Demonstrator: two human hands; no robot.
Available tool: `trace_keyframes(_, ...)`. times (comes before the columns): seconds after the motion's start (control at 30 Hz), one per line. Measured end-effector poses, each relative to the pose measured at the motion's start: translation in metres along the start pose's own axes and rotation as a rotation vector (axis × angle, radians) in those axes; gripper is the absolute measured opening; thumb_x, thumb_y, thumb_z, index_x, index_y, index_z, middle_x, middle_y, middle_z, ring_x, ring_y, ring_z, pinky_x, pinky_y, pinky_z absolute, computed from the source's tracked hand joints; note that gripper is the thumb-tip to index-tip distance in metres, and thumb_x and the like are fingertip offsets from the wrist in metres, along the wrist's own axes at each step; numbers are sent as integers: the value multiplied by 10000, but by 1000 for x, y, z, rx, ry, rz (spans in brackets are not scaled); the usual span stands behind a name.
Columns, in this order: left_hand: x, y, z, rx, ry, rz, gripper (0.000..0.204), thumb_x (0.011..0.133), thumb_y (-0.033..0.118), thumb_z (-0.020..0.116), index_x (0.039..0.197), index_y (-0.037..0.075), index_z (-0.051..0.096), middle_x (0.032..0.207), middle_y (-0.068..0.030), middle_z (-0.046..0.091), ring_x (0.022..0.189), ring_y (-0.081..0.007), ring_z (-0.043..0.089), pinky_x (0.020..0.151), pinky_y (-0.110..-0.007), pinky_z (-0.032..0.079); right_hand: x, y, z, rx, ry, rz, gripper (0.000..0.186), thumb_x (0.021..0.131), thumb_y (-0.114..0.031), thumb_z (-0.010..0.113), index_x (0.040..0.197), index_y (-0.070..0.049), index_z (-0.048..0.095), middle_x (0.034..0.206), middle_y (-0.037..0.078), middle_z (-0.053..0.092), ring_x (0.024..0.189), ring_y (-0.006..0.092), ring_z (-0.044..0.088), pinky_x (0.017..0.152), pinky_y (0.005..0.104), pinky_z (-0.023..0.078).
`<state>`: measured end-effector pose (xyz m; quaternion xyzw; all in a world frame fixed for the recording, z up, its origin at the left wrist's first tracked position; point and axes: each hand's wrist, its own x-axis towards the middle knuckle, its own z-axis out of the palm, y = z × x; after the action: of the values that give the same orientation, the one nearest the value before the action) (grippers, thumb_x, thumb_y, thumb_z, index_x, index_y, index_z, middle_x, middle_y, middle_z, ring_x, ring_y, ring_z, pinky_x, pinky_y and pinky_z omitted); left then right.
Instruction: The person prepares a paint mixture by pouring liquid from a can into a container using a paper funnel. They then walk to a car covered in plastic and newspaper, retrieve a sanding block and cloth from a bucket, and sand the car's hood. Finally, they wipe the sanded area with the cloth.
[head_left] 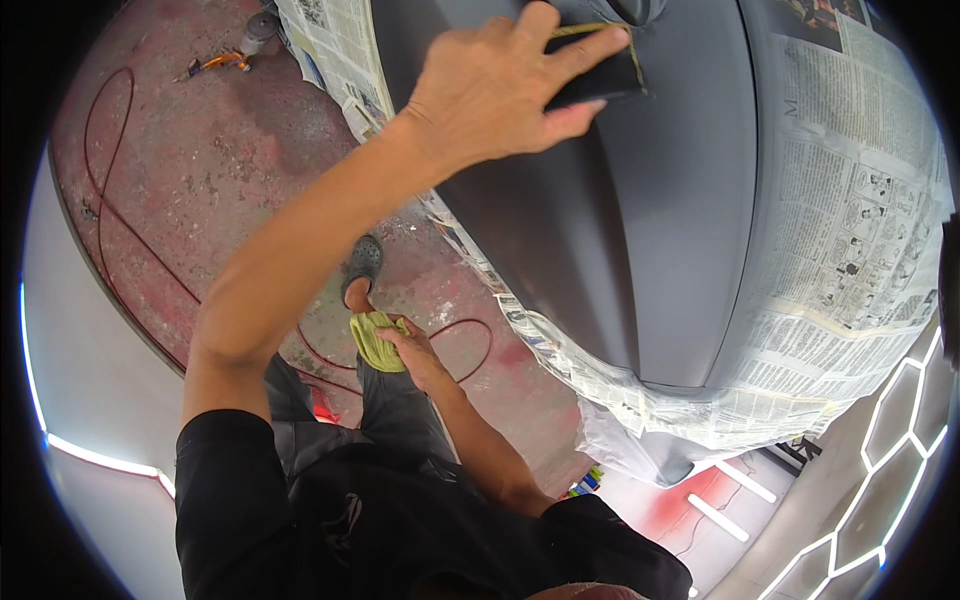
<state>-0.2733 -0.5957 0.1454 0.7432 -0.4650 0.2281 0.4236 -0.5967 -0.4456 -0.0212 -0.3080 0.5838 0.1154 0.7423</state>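
My left hand (500,85) reaches out over a dark grey car panel (680,200). Its fingers and thumb are spread across a black sheet of sandpaper (605,82) with a tan edge, holding it flat against the panel. Lower down, by my leg, my right hand (412,355) is closed around a bunched yellow-green cloth (373,340). Part of that cloth is hidden behind the fingers.
Newspaper masking (840,260) borders the panel on both sides and along its near end. A thin red hose (130,225) loops over the stained floor (240,150) past my feet. At the far left lies an orange spray gun (222,62) with a grey cup.
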Motion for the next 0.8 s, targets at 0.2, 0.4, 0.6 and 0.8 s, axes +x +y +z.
trace_keyframes(0.2, -14, 6, -1, -95, -2, -49, 641, 831, 501, 785, 1431, 322, 649, 898, -41, 501, 585, -198, 605, 466, -332, 469, -2, 0, -1, 10, 3, 5, 440, 929, -177, 741, 1330, -37, 630, 1192, 68, 712, 1090, 166, 681, 1009, 299, 506)
trace_keyframes(0.4, 29, 63, 6, -174, 118, -333, 611, 862, 497, 770, 1390, 202, 682, 881, -86, 541, 483, -224, 564, 405, -350, 450, -11, -10, -5, 11, 22, -54, 446, 932, -184, 736, 1344, -47, 634, 1190, 55, 717, 1084, 150, 681, 977, 298, 523)
trace_keyframes(0.6, 62, 85, -7, -245, -43, -548, 668, 902, 516, 719, 1476, 195, 601, 980, -110, 526, 588, -230, 650, 495, -346, 548, -22, -16, -7, -30, 63, -149, 494, 973, -251, 736, 1397, -34, 603, 1216, 70, 714, 1164, 152, 651, 989, 307, 516)
trace_keyframes(0.8, 40, 102, 11, -247, 61, -611, 650, 876, 513, 756, 1356, 81, 683, 847, -143, 554, 444, -260, 565, 378, -389, 457, -13, -1, -28, 34, -16, -49, 576, 1021, -297, 694, 1483, -3, 515, 1424, 109, 609, 1286, 202, 589, 1027, 351, 506)
